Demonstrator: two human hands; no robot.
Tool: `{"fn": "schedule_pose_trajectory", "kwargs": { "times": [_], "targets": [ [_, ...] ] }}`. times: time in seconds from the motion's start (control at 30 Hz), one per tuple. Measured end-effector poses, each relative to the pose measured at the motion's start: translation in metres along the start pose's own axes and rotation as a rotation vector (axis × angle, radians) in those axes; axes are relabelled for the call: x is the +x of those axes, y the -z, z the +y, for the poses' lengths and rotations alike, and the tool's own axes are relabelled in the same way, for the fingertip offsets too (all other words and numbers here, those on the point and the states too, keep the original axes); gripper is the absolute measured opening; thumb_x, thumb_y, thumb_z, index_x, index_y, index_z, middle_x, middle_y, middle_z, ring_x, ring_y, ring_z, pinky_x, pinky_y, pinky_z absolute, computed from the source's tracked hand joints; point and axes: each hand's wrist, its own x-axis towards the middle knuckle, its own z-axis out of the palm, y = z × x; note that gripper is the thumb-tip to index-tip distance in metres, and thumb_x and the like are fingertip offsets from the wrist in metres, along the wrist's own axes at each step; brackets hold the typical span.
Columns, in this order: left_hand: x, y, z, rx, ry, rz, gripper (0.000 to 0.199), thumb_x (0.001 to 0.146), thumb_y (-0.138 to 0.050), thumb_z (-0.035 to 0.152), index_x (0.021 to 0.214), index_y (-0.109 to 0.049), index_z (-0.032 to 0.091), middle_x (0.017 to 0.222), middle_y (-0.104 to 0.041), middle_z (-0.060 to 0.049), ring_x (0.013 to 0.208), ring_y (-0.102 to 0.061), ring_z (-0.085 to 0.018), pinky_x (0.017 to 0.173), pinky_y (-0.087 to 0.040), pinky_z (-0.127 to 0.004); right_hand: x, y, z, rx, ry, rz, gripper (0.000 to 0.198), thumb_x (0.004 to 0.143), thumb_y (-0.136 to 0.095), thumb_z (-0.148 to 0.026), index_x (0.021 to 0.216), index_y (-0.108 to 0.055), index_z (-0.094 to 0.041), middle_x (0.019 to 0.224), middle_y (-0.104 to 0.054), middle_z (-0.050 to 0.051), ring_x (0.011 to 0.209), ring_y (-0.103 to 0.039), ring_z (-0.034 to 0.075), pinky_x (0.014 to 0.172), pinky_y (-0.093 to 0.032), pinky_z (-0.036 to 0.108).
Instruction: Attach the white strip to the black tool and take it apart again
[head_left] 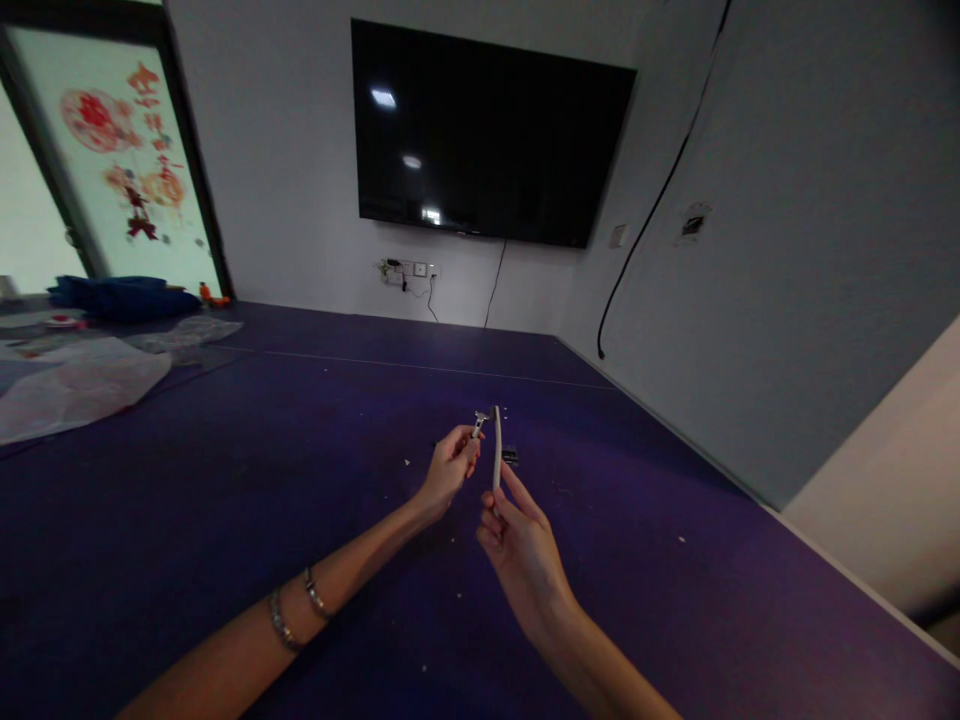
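Note:
My left hand [448, 472] is closed on the handle of a small silver razor [478, 424], whose T-shaped head points up. In my right hand [527, 555], thumb and fingers pinch a pale toothbrush [497, 447] by the lower handle. The toothbrush stands nearly upright, its dark bristles facing left toward the razor head. Bristles and razor head are very close; whether they touch I cannot tell. Behind the toothbrush, a small black flat item [511, 456] lies on the dark purple surface [337, 480], its kind too small to make out.
Small white scraps [682, 539] are scattered over the surface. Clear plastic sheeting [90, 380] and a dark blue cloth [124, 297] lie at far left, near an orange object [214, 296]. A black cable [652, 210] hangs along the right wall; a television [487, 140] hangs ahead.

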Motion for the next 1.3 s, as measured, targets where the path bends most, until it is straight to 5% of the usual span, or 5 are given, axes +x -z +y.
{"fn": "schedule_pose_trajectory", "kwargs": {
  "times": [0.67,0.83,0.97,1.1,1.3],
  "targets": [
    [0.000,0.002,0.001,-0.049,0.034,0.014,0.030,0.073,-0.059,0.042,0.086,-0.058,0.015,0.060,-0.044,0.005,0.045,-0.037,-0.004,0.042,-0.028,-0.018,-0.007,0.008,0.009,-0.001,-0.051,0.008,0.052,0.064,-0.069,-0.020,0.115,-0.058,-0.021,0.064,-0.050,-0.003,0.049,-0.034,0.005,0.046,-0.027,0.020],
    [0.008,0.010,-0.007,0.002,0.037,0.031,0.031,0.075,-0.056,0.043,0.087,-0.059,0.014,0.060,-0.047,0.003,0.049,-0.042,-0.006,0.046,-0.033,-0.019,0.003,0.009,-0.006,-0.074,0.047,0.006,0.055,0.064,-0.067,-0.020,0.118,-0.054,-0.022,0.064,-0.050,-0.003,0.050,-0.036,0.006,0.047,-0.027,0.020],
    [0.012,0.016,-0.013,0.041,0.096,0.020,0.037,0.079,-0.048,0.047,0.097,-0.057,0.016,0.060,-0.047,0.004,0.048,-0.043,-0.006,0.046,-0.033,-0.018,0.034,0.015,-0.031,-0.218,0.260,-0.005,0.047,0.070,-0.063,-0.029,0.116,-0.053,-0.024,0.064,-0.050,-0.004,0.050,-0.038,0.007,0.047,-0.027,0.020],
    [0.013,0.019,-0.014,0.049,0.142,0.029,0.039,0.079,-0.048,0.050,0.099,-0.056,0.018,0.056,-0.040,0.007,0.043,-0.037,-0.005,0.041,-0.028,-0.016,0.072,0.031,-0.055,-0.472,0.429,0.003,0.035,0.076,-0.051,-0.048,0.093,-0.060,-0.019,0.056,-0.042,-0.005,0.046,-0.033,0.008,0.043,-0.024,0.022],
    [0.010,0.016,-0.010,-0.103,0.174,-0.007,0.034,0.075,-0.055,0.050,0.081,-0.052,0.017,0.050,-0.027,0.010,0.035,-0.022,-0.002,0.034,-0.017,-0.015,0.116,0.053,-0.078,-1.060,0.498,0.004,0.053,0.081,-0.031,-0.059,0.052,-0.048,-0.018,0.046,-0.037,-0.003,0.044,-0.035,0.010,0.047,-0.025,0.024]
  ]
}}
